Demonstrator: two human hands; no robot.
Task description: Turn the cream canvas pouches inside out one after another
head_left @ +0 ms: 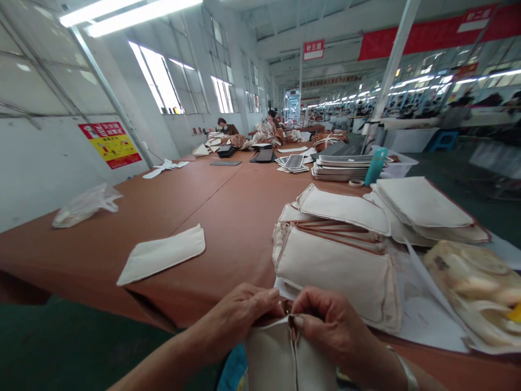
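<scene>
Left hand point(254, 307) and right hand point(325, 323) both pinched onto top end of cream fabric piece point(272, 355), right at its seam, fingertips close together. Piece hangs below hands, just off near edge of brown table point(228, 190). And just beyond right hand, stack of cream pieces point(337, 266), clear plastic container point(476, 293) to its right. Over left, single cream piece point(163, 255) lies near table edge, bare brown surface between it and stack, open room running far back.

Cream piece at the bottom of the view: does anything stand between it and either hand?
Nothing visible does. The left hand and right hand both hold the cream piece near its top; the stacked pieces lie beyond.
</scene>
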